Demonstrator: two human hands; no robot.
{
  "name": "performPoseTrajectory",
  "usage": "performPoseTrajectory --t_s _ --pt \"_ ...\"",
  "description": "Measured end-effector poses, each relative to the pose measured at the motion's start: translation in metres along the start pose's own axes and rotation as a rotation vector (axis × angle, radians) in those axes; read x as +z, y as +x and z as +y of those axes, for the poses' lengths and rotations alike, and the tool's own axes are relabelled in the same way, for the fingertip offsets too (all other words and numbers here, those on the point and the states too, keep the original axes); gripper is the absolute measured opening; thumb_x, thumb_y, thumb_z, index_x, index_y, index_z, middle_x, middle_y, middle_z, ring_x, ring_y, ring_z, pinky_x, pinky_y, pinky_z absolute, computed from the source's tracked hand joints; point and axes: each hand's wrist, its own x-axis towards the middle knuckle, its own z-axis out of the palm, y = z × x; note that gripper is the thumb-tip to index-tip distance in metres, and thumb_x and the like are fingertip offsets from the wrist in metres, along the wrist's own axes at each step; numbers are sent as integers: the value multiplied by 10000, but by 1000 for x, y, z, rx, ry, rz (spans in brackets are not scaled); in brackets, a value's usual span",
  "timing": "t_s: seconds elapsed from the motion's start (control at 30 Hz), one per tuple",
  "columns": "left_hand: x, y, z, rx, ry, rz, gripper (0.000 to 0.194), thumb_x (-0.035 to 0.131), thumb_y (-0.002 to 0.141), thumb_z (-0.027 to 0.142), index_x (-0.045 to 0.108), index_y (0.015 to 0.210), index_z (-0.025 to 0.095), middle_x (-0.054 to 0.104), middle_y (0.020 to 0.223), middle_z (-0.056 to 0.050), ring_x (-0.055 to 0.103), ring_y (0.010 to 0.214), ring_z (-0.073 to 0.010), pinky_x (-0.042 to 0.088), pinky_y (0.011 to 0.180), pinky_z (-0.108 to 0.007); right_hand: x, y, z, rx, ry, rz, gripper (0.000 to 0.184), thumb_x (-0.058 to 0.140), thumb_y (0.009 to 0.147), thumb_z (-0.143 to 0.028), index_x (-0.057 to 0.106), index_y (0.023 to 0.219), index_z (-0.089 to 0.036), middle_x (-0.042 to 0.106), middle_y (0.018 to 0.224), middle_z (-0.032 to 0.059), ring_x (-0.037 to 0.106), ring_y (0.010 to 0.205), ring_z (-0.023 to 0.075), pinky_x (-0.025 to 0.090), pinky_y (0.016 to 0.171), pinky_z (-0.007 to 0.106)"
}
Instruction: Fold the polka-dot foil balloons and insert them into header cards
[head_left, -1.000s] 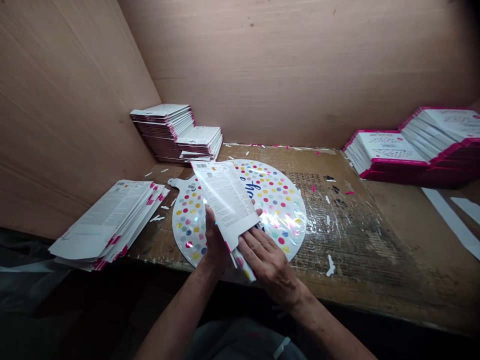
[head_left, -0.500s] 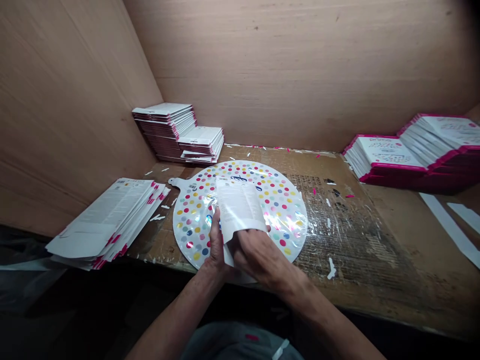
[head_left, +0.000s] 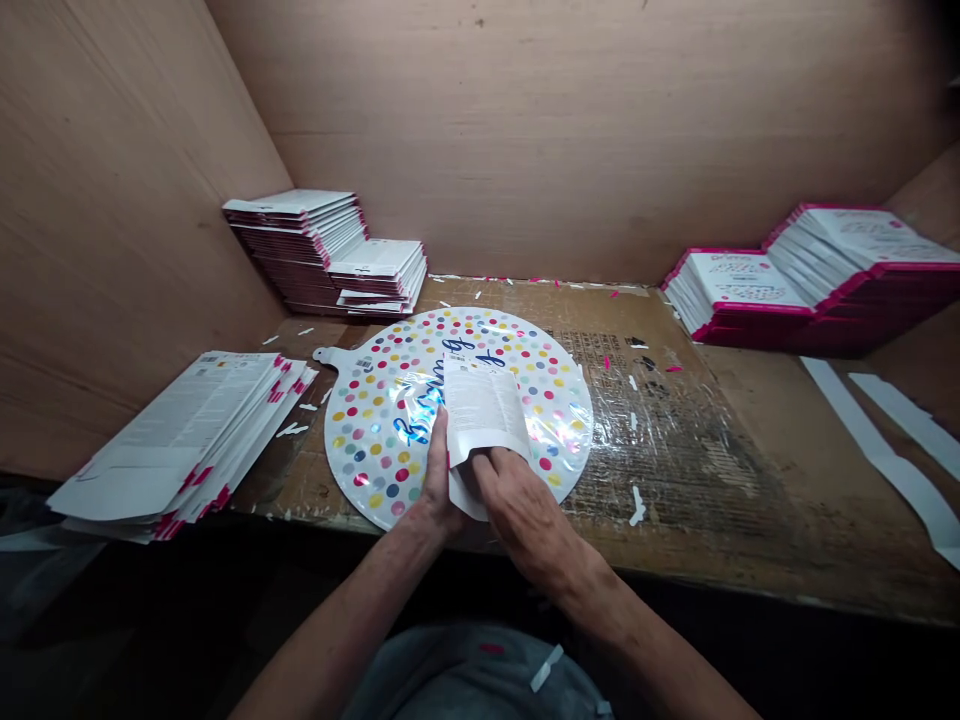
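Now the left hand pinches a white printed card by its side edge, the right hand curled closed over its lower end, both above a polka-dot foil balloon, whose rim nearly reaches the front edge of the bench; stacked packets lie just left.

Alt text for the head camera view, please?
The left hand and right hand hold a printed white card sleeve over a polka-dot foil balloon on a cardboard-topped bench, with pink-edged packet stacks on both sides.
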Motion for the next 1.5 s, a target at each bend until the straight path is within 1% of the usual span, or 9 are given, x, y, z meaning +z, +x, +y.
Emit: performPoseTrajectory --t_s 0.1,0.2,0.33,0.53,0.9,1.1,1.27,1.37,1.5 --pt "-19 -6 25 122 514 137 462 719 706 634 674 655 177 622 563 -70 679 793 -299 519 689 -359 -19 -36 -5 -90 149 105 269 428 949 -78 603 1147 -126 678 981 123 648 853 206 561 760 311" --pt "-19 -6 34 546 1065 318 295 769 720 473 666 671 201 652 662 -68 658 951 -320 494 851 -384 -25 -66 -2 -89 239 205 246 431 974 -124 648 1078 -170 717 928 90 680 796 165 569 728 267" --pt "0 14 3 703 1354 -255 394 645 837 412 665 1181 219 618 1346 -105 428 1375 -329 247 1172 -473 -27 -88 13 -69 234 258 189 516 929 -123 688 973 -186 731 881 67 687 786 155 561 728 267" --pt "4 35 -36 664 1453 -552 448 528 922 415 592 1320 222 450 1522 -107 214 1496 -325 58 1205 -510 -30 -105 40 122 -34 230 162 552 954 -177 708 993 -195 711 918 72 627 861 192 509 797 330" --pt "2 38 -36 659 1515 -584 461 507 930 409 567 1343 212 430 1535 -117 211 1495 -324 40 1201 -493 -19 -90 40 24 -199 -28 205 518 983 -276 662 900 -156 669 894 92 560 848 224 406 789 359" --pt "9 40 -27 711 1731 -649 473 450 976 386 507 1385 156 426 1523 -170 234 1480 -357 131 1183 -542 -40 -102 42 -44 -157 -213 257 553 966 -345 617 797 -162 625 785 65 539 702 192 386 656 326" --pt "16 44 -27 835 1895 -650 486 468 985 395 468 1390 127 431 1509 -188 288 1460 -349 236 1166 -562 -49 -149 44 -70 -54 74 297 590 944 -427 631 808 -166 655 841 82 604 770 185 458 697 306" --pt "11 31 -30 943 1839 -529 407 505 973 364 546 1285 105 473 1466 -218 355 1435 -332 311 1154 -536 -35 -150 46 -115 -138 199 262 578 959 -298 648 1133 -115 656 1177 181 587 1135 274 476 937 404" --pt "-15 -7 -29 1033 1625 -573 251 580 931 395 675 972 165 625 1305 -163 444 1385 -287 430 1103 -452 -18 -141 48 -159 -126 219 237 559 966 -204 645 1177 -141 688 1189 132 591 1154 256 475 977 407"
